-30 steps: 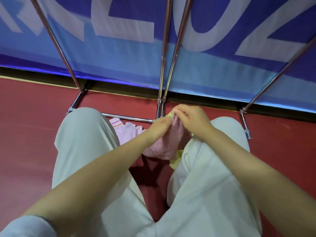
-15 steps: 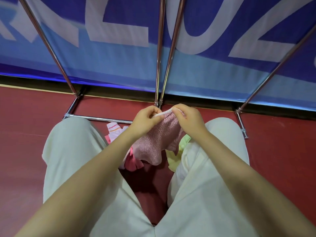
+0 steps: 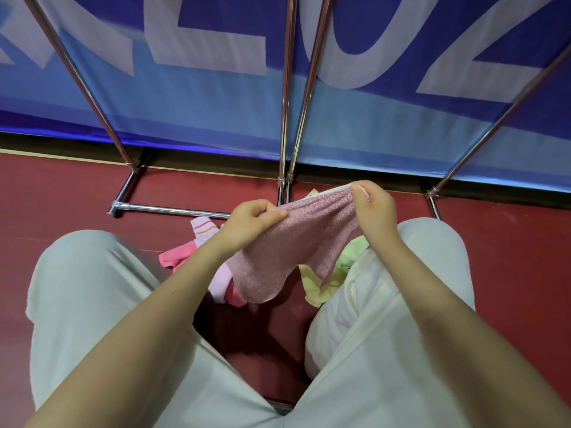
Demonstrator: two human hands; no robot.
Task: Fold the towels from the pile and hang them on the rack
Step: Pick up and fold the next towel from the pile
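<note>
A person crouched before a chrome rack [image 3: 289,88] stretches a pink towel [image 3: 287,245] between both hands, the left hand [image 3: 251,222] pinching one end of its top edge and the right hand [image 3: 374,211] pinching the other, fingers curled tight on the cloth. The towel hangs unfolded just in front of the rack's base bar [image 3: 173,210]. Below it the pile [image 3: 213,242] of pink, striped and yellow-green towels lies on the red floor [image 3: 61,193]. No towel shows on the visible rails; the task appears barely begun.
</note>
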